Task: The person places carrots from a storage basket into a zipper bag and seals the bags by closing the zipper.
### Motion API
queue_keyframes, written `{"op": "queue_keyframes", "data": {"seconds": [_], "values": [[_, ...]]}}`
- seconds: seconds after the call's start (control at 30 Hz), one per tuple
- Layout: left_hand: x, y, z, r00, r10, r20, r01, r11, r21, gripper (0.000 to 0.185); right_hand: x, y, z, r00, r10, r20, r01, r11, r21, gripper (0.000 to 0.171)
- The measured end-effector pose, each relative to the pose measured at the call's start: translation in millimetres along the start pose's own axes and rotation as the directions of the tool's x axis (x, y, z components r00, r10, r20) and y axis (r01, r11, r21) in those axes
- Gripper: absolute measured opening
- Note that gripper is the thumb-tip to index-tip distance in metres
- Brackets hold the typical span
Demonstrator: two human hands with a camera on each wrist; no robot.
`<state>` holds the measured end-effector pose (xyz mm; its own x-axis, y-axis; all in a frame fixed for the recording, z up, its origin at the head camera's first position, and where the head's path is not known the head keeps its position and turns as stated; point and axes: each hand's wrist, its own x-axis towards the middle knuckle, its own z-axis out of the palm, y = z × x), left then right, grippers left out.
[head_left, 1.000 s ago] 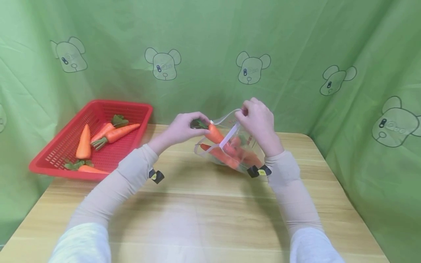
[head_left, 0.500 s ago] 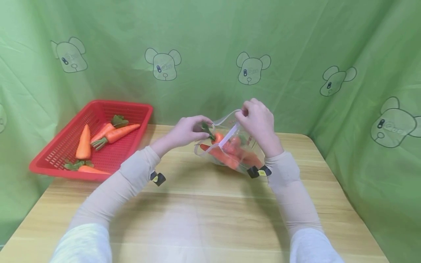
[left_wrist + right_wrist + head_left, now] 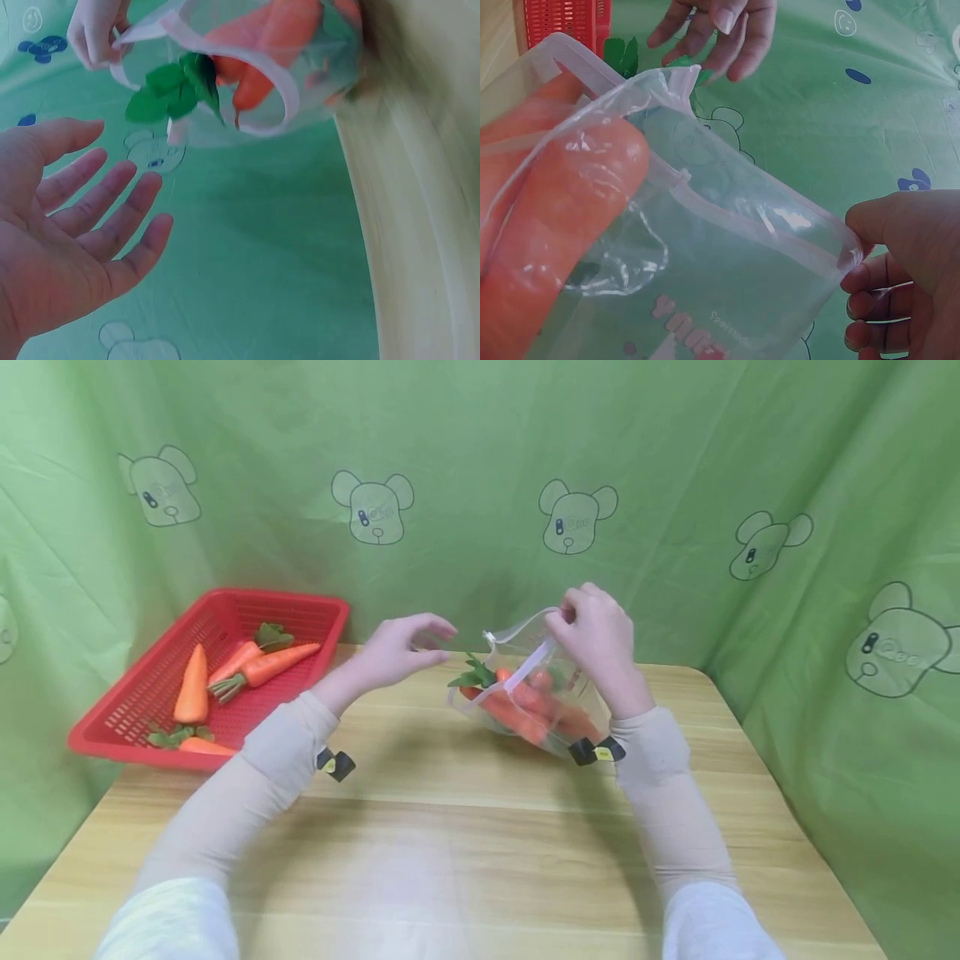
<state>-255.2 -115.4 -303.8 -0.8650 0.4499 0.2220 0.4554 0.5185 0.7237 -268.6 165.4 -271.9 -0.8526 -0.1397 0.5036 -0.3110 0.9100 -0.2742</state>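
A clear zip bag point(image 3: 558, 693) with several orange carrots point(image 3: 517, 710) inside rests on the wooden table point(image 3: 450, 852). My right hand point(image 3: 596, 635) pinches the bag's upper rim point(image 3: 780, 225) and holds the mouth open. Green carrot leaves point(image 3: 471, 674) stick out of the mouth at the left. My left hand point(image 3: 401, 647) hovers just left of the bag with fingers spread and holds nothing. The left wrist view shows the empty palm point(image 3: 67, 247) below the bag mouth point(image 3: 225, 82) and the leaves point(image 3: 169, 94).
A red mesh basket point(image 3: 300, 610) stands at the table's back left with several carrots point(image 3: 255, 668) in it. Green cloth with bear prints point(image 3: 573, 518) hangs behind and along the right side.
My left hand pushed the carrot fully into the bag, let go of its leaves and drew back to the left, fingers opening. The right hand kept its pinch on the rim.
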Motion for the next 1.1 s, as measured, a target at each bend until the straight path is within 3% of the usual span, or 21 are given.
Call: {"op": "queue_keyframes", "data": {"seconds": [0.2, 0.43, 0.57, 0.8, 0.97, 1.1], "values": [[-10.3, -12.7, -23.3, 0.995, -0.077, -0.056, 0.079, 0.997, 0.025, 0.038, -1, 5, -8, 1.000, 0.024, -0.014, -0.023, 1.000, 0.008, 0.017], [-27.0, -33.0, -62.2, 0.972, -0.187, -0.145, 0.196, 0.979, 0.054, 0.039, -3, 10, -17, 0.999, 0.053, -0.005, -0.053, 0.998, 0.033, 0.017], [-38.3, -48.2, -87.1, 0.946, -0.273, -0.174, 0.282, 0.959, 0.029, 0.041, -5, 13, -19, 0.998, 0.062, 0.002, -0.062, 0.998, 0.034, 0.017], [-53.0, -87.1, -117.6, 0.881, -0.442, -0.170, 0.440, 0.897, -0.053, 0.049, -6, 17, -18, 0.998, 0.060, -0.003, -0.059, 0.998, 0.031, 0.017], [-59.9, -128.2, -128.4, 0.845, -0.500, -0.193, 0.501, 0.864, -0.046, 0.052, -7, 18, -17, 0.998, 0.056, -0.007, -0.056, 0.998, 0.029, 0.017], [-65.4, -152.0, -131.7, 0.830, -0.510, -0.227, 0.515, 0.856, -0.040, 0.050, -6, 19, -16, 0.998, 0.059, -0.002, -0.059, 0.998, 0.027, 0.018]]}}
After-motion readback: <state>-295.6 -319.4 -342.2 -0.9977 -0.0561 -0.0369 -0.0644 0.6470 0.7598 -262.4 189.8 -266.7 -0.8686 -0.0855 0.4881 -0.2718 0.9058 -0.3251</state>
